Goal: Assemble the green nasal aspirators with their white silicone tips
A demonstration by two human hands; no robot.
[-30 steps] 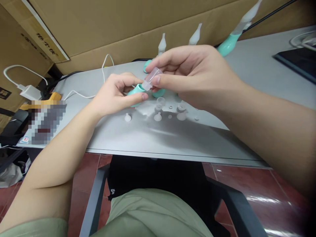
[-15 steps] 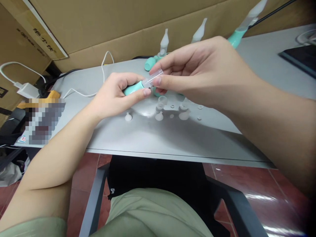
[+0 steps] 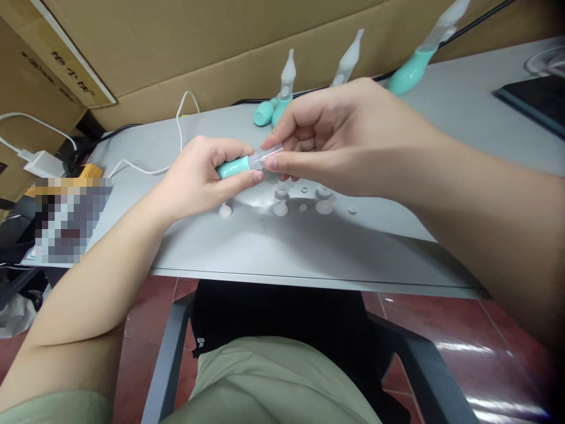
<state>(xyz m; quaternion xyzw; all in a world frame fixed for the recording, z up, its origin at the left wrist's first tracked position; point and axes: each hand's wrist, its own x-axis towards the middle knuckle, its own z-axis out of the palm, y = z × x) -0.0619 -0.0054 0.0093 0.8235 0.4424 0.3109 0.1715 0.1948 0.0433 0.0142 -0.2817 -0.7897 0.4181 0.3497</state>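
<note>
Left hand [image 3: 198, 176] has its grip wrapped round the teal body [image 3: 232, 168], right hand [image 3: 348, 138] pinches the clear tube [image 3: 263, 156] against its end, just above the tabletop [image 3: 273, 247]. Looks easy to push it in crooked and have it pop off among the loose caps [image 3: 281, 207]. Both wrists hover, fingers curled in

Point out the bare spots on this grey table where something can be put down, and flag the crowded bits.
Bare: the near strip of the grey table between its front edge and the small clear parts; also right of the finished teal pieces, before the dark tray. Crowded: beneath the left hand and right hand, and the cable corner.
</note>
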